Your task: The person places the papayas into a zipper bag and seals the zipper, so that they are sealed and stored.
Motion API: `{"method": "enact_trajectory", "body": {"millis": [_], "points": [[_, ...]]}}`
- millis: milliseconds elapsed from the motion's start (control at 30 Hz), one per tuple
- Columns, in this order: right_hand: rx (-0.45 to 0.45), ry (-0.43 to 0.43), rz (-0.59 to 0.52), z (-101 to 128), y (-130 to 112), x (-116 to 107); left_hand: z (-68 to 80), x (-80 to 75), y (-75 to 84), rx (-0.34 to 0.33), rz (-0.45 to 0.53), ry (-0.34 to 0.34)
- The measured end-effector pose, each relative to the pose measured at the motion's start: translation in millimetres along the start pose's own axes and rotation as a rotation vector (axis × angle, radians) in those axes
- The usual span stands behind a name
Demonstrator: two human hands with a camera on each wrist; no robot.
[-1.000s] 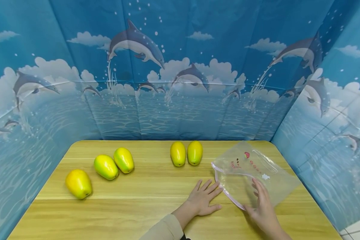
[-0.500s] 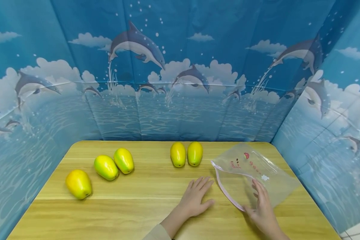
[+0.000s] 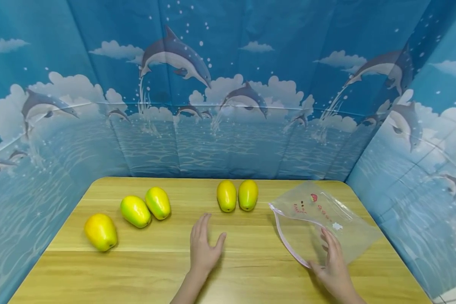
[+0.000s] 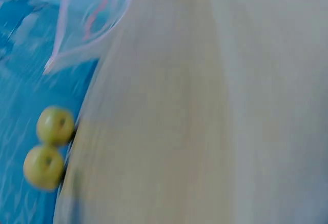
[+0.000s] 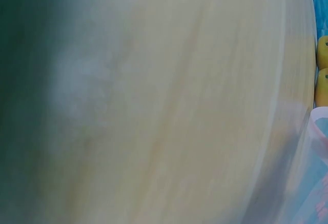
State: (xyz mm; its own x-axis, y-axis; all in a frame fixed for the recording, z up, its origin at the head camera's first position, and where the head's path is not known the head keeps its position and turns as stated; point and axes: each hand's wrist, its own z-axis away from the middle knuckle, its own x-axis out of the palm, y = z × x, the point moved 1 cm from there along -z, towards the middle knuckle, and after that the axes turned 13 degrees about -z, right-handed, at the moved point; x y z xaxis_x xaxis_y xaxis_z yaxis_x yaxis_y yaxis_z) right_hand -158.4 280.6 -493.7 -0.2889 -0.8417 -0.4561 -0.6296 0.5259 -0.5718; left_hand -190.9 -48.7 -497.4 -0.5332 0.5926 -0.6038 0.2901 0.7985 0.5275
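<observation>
A clear zip bag (image 3: pixel 343 215) with a pink-edged mouth and small red prints lies on the right of the wooden table, its mouth gaping to the left. My right hand (image 3: pixel 334 268) holds the bag at the mouth, thumb at the near edge and fingers at the far edge. My left hand (image 3: pixel 205 249) hovers over the middle of the table with fingers extended and the thumb apart, holding nothing. Nearest to it are two yellow-green mangoes, a left one (image 3: pixel 226 196) and a right one (image 3: pixel 248 195), side by side at the back. Neither wrist view shows its hand clearly.
On the left of the table (image 3: pixel 144 270) are three more mangoes: a front one (image 3: pixel 100 232), a middle one (image 3: pixel 135 211) and a back one (image 3: pixel 158 203). A blue dolphin-print curtain (image 3: pixel 228 139) hangs behind the table and along both sides.
My left hand has left the bag's mouth edge and moved left across the table to below the middle mangoes. The right hand stays at the bag; the mangoes have not moved.
</observation>
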Motion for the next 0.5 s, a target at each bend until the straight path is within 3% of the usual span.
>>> {"method": "enact_trajectory", "body": {"millis": [200,500], "points": [[0.046,-0.013,0.014,1.6,0.9,-0.7,-5.0,-25.9,-33.7,-0.107,0.025,0.224],[0.073,-0.020,0.025,0.8,0.2,0.1,-12.3,-67.9,-78.2,-0.300,-0.034,0.419]]}}
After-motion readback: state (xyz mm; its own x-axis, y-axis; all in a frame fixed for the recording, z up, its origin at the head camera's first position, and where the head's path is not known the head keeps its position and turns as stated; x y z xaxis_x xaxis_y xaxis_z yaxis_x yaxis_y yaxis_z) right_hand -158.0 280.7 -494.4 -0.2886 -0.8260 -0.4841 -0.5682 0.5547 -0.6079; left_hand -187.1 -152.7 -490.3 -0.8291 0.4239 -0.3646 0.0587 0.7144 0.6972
